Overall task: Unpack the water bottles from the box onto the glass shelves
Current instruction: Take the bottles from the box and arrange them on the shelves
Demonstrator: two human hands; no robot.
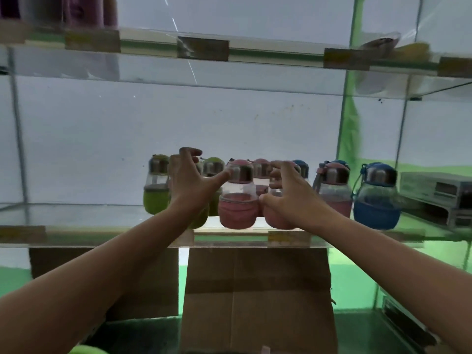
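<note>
Several small water bottles stand in a row on the middle glass shelf (pixel 102 229): green bottles (pixel 155 186) on the left, pink bottles (pixel 238 198) in the middle, another pink bottle (pixel 333 189) and a blue bottle (pixel 376 200) on the right. My left hand (pixel 187 180) is spread in front of a green bottle (pixel 200 219), its thumb touching the cap of the front pink bottle. My right hand (pixel 287 194) curls round a pink bottle (pixel 279 222) standing on the shelf; only its base shows. An open cardboard box (pixel 258 290) stands below the shelf.
A second cardboard box (pixel 153 277) sits lower left. Grey stacked trays (pixel 434 198) occupy the shelf's right end. An upper glass shelf (pixel 255 53) with price tags carries pink items (pixel 76 11) at its left and a yellow item (pixel 413 51) at its right. Bare glass lies left of the green bottles.
</note>
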